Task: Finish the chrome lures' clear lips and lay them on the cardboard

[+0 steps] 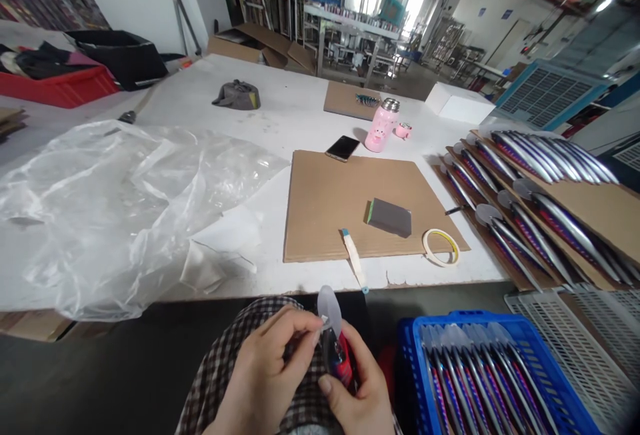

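My right hand is closed around a fishing lure with a dark and red body and a clear lip pointing up. My left hand pinches a small white scrap between thumb and forefinger, right against the base of the lip. It looks like a bit of tape, but it is too small to be sure. Both hands are over my lap, just below the table's front edge. Fingers and palm hide much of the lure's body.
On a cardboard sheet lie a grey sanding block, a white-wrapped tool and a tape roll. A blue basket of lures stands at the right, below cardboard racks of lures. Plastic film covers the left.
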A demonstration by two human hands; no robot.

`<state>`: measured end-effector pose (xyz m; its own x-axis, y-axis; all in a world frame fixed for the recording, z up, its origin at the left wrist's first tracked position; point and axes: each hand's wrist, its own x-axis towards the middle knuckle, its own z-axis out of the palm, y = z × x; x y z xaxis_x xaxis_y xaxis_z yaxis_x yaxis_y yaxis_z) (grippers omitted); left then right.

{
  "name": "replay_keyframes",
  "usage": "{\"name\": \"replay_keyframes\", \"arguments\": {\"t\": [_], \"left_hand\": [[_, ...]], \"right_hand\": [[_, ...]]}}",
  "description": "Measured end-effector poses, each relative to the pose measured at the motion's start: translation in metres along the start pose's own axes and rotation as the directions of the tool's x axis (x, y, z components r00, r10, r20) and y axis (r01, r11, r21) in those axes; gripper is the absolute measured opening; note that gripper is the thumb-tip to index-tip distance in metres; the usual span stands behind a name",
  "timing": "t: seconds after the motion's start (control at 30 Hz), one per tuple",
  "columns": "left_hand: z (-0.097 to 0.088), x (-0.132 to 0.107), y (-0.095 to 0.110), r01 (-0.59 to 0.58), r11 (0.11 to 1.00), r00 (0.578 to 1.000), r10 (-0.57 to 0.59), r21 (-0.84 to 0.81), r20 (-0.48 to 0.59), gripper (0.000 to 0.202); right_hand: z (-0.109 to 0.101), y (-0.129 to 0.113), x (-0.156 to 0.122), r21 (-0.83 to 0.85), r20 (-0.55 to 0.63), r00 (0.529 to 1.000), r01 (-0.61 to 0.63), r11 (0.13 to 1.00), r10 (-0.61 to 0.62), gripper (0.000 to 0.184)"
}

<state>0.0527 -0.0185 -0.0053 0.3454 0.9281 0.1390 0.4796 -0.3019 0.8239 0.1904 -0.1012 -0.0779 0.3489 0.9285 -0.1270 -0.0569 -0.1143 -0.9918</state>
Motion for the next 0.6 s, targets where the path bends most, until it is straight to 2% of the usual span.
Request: {"name": "replay_keyframes", "arguments": {"t": [0.17, 0.27, 0.43, 0.5, 0.6], "left_hand": [[-0.001, 0.0, -0.003, -0.046, 0.999, 0.998, 0.045, -0.01, -0.053, 0.014], [-0.001, 0.0, -0.001, -0.116, 0.993, 0.99, 0.115, -0.003, -0.078, 0.02], [-0.004, 0.001, 0.002, -0.211, 0.977, 0.959, 0.201, -0.033, -0.201, 0.016], [-0.004, 0.0, 0.001, -0.175, 0.981, 0.964, 0.154, -0.082, -0.216, 0.015], [0.0, 0.0, -0.003, 0.025, 0.973, 0.989, -0.058, -0.23, -0.137, 0.009]], "right_hand": [[0.0, -0.002, 0.001, 0.027, 0.009, 1.0, -0.013, 1.0, 0.013, 0.058], [0.001, -0.007, 0.003, 0.083, 0.047, 0.999, -0.021, 0.996, 0.017, 0.058], [0.0, -0.011, 0.003, 0.151, 0.061, 0.996, -0.076, 0.986, 0.068, 0.059], [0.0, -0.012, 0.003, 0.226, 0.079, 0.993, -0.1, 0.969, 0.084, 0.061], [0.0, -0.014, 0.005, 0.391, 0.171, 0.981, -0.157, 0.907, 0.097, 0.064]]}}
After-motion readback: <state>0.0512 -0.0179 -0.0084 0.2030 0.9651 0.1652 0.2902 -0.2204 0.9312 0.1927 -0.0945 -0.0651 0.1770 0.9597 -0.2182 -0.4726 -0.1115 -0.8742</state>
